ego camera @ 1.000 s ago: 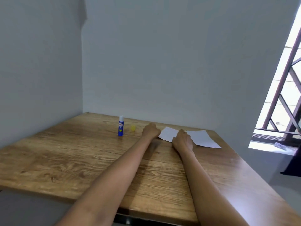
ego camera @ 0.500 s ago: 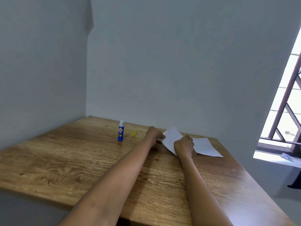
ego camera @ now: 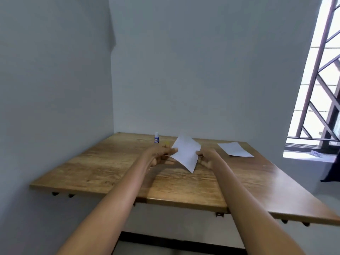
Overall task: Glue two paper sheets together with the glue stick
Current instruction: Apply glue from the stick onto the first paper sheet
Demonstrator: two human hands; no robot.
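A small white paper sheet (ego camera: 186,152) is held up off the wooden table (ego camera: 114,168), tilted like a diamond. My left hand (ego camera: 158,155) pinches its left corner and my right hand (ego camera: 207,157) pinches its right corner. A second white sheet (ego camera: 234,149) lies flat on the table to the right, apart from both hands. The blue glue stick (ego camera: 156,140) with a white top stands upright near the back edge, left of the hands. A small yellow cap (ego camera: 166,144) lies beside it, just behind my left hand.
The table sits in a corner, with a grey wall on the left and at the back. A barred window (ego camera: 320,100) and its sill are at the right. A dark cloth (ego camera: 333,170) hangs at the right edge.
Both hands have lifted the left sheet off the table and drawn it toward me. The second sheet and the glue stick stayed in place. The camera has pulled back.
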